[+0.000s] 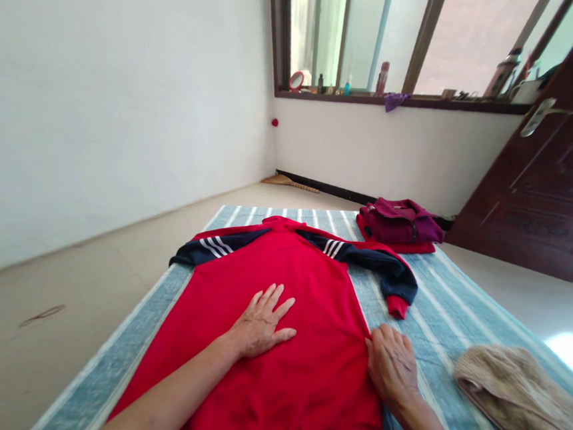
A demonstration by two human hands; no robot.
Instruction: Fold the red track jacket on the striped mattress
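The red garment (324, 329) lies spread over the blue striped cloth (441, 309), its collar end away from me. My left hand (264, 323) rests flat on the garment's middle, fingers spread, gripping nothing. My right hand (394, 361) curls at the garment's right edge; I can't tell whether it pinches fabric. Right of the garment lie folded purple clothing (402, 224), farther off, and a beige cloth (516, 392), nearer me.

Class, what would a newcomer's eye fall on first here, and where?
Probably the red top, spread down the middle of the striped blue cloth. Next, the left hand, flat on it, and the right hand at its right edge. A purple garment stands out at the cloth's far right corner.
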